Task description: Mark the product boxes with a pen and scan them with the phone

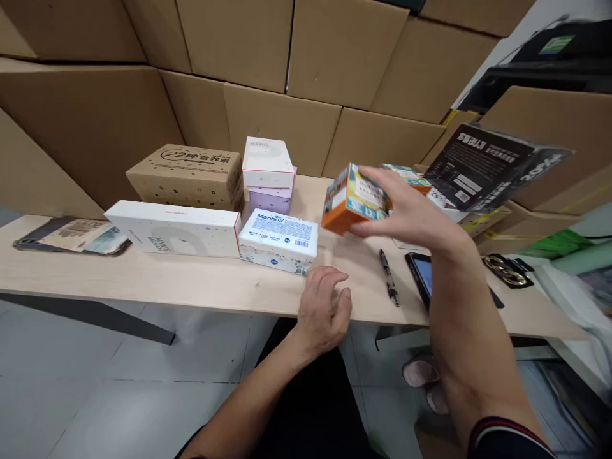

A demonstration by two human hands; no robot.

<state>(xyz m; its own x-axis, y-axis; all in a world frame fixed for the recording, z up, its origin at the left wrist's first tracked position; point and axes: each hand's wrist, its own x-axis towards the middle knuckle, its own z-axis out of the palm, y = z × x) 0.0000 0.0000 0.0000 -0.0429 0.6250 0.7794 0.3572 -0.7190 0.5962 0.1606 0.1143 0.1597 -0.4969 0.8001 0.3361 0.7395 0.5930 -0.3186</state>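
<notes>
My right hand (pixel 406 213) holds a small orange and multicoloured box (pixel 351 199) in the air above the light wooden table (pixel 143 280), fingers wrapped round its far side. My left hand (pixel 325 309) rests at the table's front edge, fingers loosely curled, holding nothing. Just left of it lies a white and blue Manhua tissue pack (pixel 280 241).
A long white box (pixel 174 228), a brown speckled carton (pixel 189 175), a white box (pixel 266 161) on a lilac box (pixel 270 199), a magazine (pixel 76 236), a pen (pixel 389 277), a phone (pixel 423 277), a black packet (pixel 488 167) and cardboard walls behind.
</notes>
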